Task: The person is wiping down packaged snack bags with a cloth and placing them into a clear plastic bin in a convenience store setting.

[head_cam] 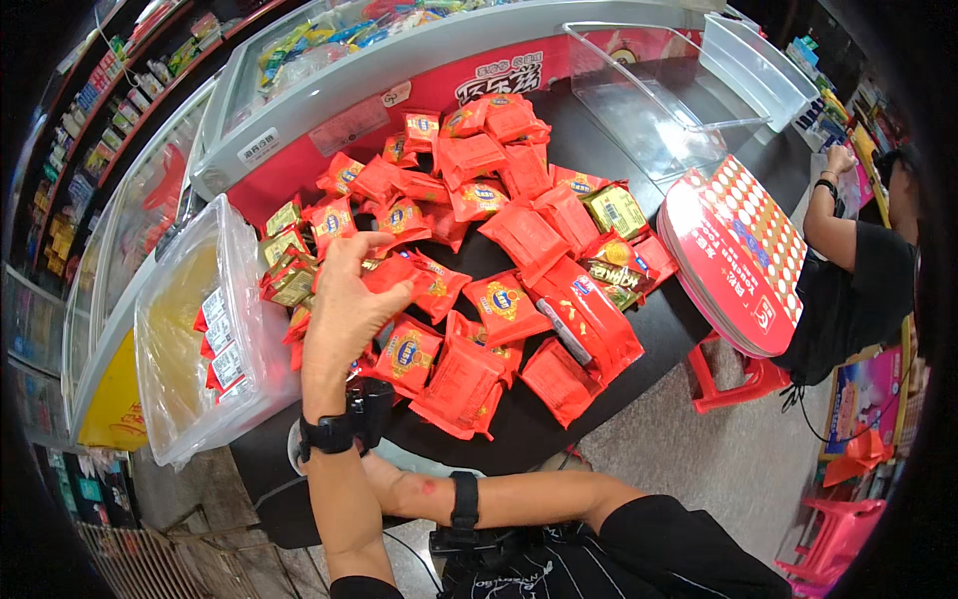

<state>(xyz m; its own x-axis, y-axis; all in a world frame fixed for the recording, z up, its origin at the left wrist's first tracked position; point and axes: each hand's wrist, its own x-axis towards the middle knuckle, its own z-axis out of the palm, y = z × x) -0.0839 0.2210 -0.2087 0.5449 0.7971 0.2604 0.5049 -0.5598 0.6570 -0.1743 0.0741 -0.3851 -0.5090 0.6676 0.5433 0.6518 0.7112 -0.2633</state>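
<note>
My left hand (358,288) is over the left part of a pile of red snack packets (505,299) on a dark table. Its thumb and index finger are spread apart around a red packet (400,275), and I see no firm grip on it; the other fingers are hidden. My right arm crosses beneath the left forearm. Only the back of my right hand (383,479) shows below the table edge; its fingers are hidden behind the left arm. Several gold packets (288,277) lie left of my left hand. A larger red bag (587,322) is at the pile's right.
A plastic-lined clear bin (217,329) stands at the left, with red packets inside. Behind the pile is a chest freezer (314,112). A stack of red printed cards (730,254), clear plastic boxes (756,71), a red stool (737,374) and another person (861,262) are on the right.
</note>
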